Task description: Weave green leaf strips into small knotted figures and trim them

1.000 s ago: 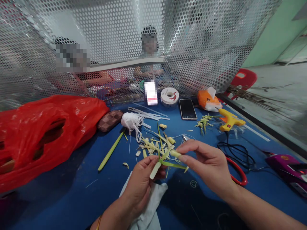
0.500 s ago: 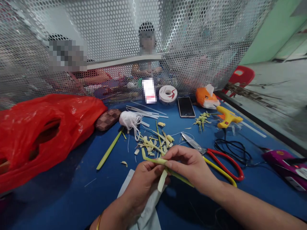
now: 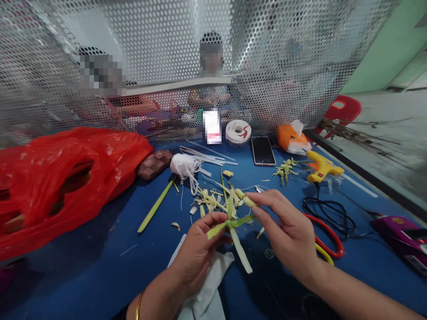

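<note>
Near the middle of the blue table, my left hand [image 3: 200, 249] pinches the crossing point of some green leaf strips [image 3: 240, 251], which spread out in several directions. To its right, my right hand [image 3: 287, 226] pinches the end of a strip between thumb and forefinger. Behind both hands lies a pile of pale green scraps [image 3: 211, 200]. A white cloth [image 3: 208, 284] is under my left hand and wrist. Red-and-yellow-handled scissors [image 3: 335, 238] lie beside my right hand, which hides most of their blades.
A red plastic bag [image 3: 66, 186] fills the left side, beside a checkered pouch [image 3: 155, 164] and white string [image 3: 185, 166]. Farther back are a ribbon roll [image 3: 238, 132] and phone [image 3: 263, 150]. A yellow glue gun [image 3: 323, 166] lies right. Two people sit behind the perforated screen [image 3: 160, 40].
My right hand has moved right, away from my left hand. The strips now fan out into a cross, and the pale one points down to the right. The view has shifted slightly.
</note>
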Available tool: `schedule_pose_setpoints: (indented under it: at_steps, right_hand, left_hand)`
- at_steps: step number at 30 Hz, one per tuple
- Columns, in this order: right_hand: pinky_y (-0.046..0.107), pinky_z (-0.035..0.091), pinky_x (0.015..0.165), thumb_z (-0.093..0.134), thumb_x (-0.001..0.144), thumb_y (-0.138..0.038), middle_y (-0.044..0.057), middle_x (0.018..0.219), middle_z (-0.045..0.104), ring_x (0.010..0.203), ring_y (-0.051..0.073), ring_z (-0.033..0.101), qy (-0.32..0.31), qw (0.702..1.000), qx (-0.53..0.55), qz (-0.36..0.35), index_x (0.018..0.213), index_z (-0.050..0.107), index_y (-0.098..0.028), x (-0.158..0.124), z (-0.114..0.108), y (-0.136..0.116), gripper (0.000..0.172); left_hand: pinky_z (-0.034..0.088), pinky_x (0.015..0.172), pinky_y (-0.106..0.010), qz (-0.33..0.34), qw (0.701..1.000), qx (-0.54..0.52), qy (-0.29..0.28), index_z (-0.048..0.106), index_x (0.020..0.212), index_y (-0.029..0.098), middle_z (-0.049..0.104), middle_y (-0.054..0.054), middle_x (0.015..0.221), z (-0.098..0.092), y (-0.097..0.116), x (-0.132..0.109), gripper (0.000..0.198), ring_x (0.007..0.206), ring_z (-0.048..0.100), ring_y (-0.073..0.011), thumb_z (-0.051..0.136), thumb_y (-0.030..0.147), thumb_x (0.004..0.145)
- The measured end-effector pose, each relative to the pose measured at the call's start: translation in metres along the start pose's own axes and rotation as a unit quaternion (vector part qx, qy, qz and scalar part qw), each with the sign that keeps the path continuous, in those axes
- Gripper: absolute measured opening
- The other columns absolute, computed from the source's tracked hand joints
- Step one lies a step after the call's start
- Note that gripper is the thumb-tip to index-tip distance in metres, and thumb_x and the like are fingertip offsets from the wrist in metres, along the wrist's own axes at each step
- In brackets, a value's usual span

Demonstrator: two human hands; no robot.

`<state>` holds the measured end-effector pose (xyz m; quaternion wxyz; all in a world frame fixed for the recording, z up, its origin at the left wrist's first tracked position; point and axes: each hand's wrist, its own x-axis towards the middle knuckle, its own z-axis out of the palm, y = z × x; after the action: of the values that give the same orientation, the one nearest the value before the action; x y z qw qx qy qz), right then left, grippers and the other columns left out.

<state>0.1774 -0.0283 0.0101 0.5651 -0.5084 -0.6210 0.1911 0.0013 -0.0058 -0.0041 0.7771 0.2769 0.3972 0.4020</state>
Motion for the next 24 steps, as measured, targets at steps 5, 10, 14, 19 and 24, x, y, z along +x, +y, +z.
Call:
schedule_pose_setpoints:
  at_steps: [5,10,14,19,24]
  right_hand:
    - [0.030,0.049,0.075,0.060,0.090,-0.026,0.001,0.087,0.064,0.081,0.017,0.061,0.024,0.987,0.085,0.135,0.093,0.067,-0.024,0.005,0.000,0.008,0.008]
    - [0.030,0.050,0.077,0.068,0.083,-0.035,0.001,0.082,0.067,0.078,0.017,0.063,0.021,0.945,0.197,0.259,0.089,0.067,-0.022,0.010,0.004,0.019,0.014]
    - [0.031,0.051,0.075,0.067,0.083,-0.042,0.003,0.083,0.066,0.073,0.017,0.064,-0.009,0.927,0.240,0.288,0.087,0.062,-0.020,0.013,0.009,0.017,0.023]
    - [0.028,0.046,0.069,0.057,0.087,-0.030,-0.002,0.072,0.057,0.065,0.014,0.056,-0.085,0.904,0.293,0.298,0.082,0.059,-0.021,0.004,0.015,0.007,0.011]
    - [0.028,0.039,0.065,0.058,0.085,-0.030,-0.002,0.068,0.053,0.063,0.014,0.047,-0.081,0.893,0.327,0.297,0.093,0.064,-0.021,-0.006,0.015,0.002,0.014]
  left_hand:
    - [0.050,0.065,-0.020,0.022,0.999,-0.031,0.010,0.073,0.080,0.016,0.070,-0.002,0.079,-0.001,0.001,0.002,0.026,0.068,0.060,-0.0104,0.089,0.028,0.062]
    - [0.052,0.066,-0.022,0.031,0.996,-0.069,0.043,0.073,0.083,0.018,0.070,-0.002,0.082,-0.004,0.005,0.004,0.030,0.072,0.062,-0.0124,0.090,0.025,0.059]
    - [0.052,0.065,-0.021,0.043,0.995,-0.080,0.041,0.073,0.082,0.018,0.070,-0.002,0.083,-0.004,0.007,0.005,0.030,0.072,0.062,-0.0119,0.090,0.026,0.059]
    - [0.052,0.066,-0.019,0.055,0.996,-0.066,0.030,0.073,0.079,0.017,0.071,-0.002,0.083,-0.002,0.006,0.004,0.027,0.072,0.062,-0.0116,0.090,0.026,0.060]
    - [0.051,0.068,-0.021,0.046,0.997,-0.060,0.023,0.073,0.078,0.018,0.071,-0.002,0.082,-0.003,0.002,0.004,0.024,0.070,0.062,-0.0113,0.088,0.027,0.062]
